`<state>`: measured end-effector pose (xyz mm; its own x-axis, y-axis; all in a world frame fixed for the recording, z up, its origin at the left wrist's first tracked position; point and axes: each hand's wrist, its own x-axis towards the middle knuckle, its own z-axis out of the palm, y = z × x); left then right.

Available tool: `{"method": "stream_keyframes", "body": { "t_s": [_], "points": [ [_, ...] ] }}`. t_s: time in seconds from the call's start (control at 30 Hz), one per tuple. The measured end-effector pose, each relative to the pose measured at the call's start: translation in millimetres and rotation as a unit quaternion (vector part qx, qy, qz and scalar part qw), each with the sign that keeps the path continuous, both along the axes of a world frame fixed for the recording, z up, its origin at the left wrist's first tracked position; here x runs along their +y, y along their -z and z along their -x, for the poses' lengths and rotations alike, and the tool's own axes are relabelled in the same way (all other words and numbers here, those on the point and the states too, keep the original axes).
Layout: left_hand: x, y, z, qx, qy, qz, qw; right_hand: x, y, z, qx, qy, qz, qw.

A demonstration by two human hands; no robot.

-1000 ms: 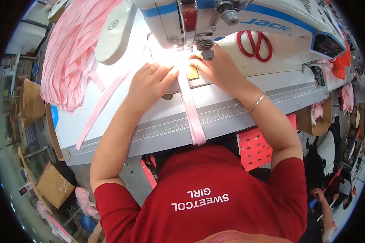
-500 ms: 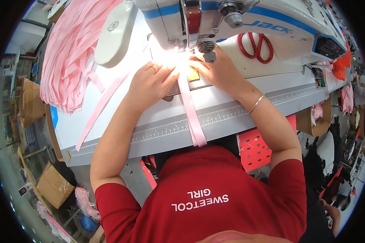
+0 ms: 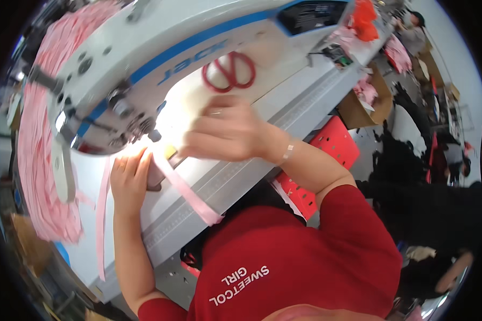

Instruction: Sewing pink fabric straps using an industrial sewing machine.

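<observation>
A white sewing machine with a blue stripe leans across the upper left, its lamp glaring over the needle area. My left hand lies on the machine bed just below the needle area, fingers stretched forward; the glare washes out the fingertips. A pink fabric strip runs from under the needle area to the table's front edge, right of that hand. My right hand is raised over the bed, curled and blurred by motion, so its fingers cannot be read. Red-handled scissors lie just beyond it.
A thick bundle of pink strips covers the table's left side, and a single loose pink strip lies left of my left forearm. A ruler runs along the front edge. At right stand a red perforated panel and a cardboard box.
The view has swung toward the right. My right hand has left the needle area and risen rightward, toward the scissors. My left hand stays by the needle.
</observation>
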<state>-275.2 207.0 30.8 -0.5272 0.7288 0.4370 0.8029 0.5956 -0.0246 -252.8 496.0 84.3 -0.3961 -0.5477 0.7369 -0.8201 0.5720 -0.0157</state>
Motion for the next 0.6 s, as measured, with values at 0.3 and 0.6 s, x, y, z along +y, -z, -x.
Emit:
{"method": "stream_keyframes", "body": {
  "t_s": [0.3, 0.6],
  "points": [
    [8.0, 3.0, 4.4, -0.002, -0.003, -0.049, 0.999, 358.2, 27.0, 19.9, -0.139, 0.514, 0.244, 0.81],
    [10.2, 0.4, 5.4, 0.029, -0.037, -0.096, 0.994, 390.9, 75.8, 54.2, -0.208, 0.515, 0.053, 0.83]
  ]
}}
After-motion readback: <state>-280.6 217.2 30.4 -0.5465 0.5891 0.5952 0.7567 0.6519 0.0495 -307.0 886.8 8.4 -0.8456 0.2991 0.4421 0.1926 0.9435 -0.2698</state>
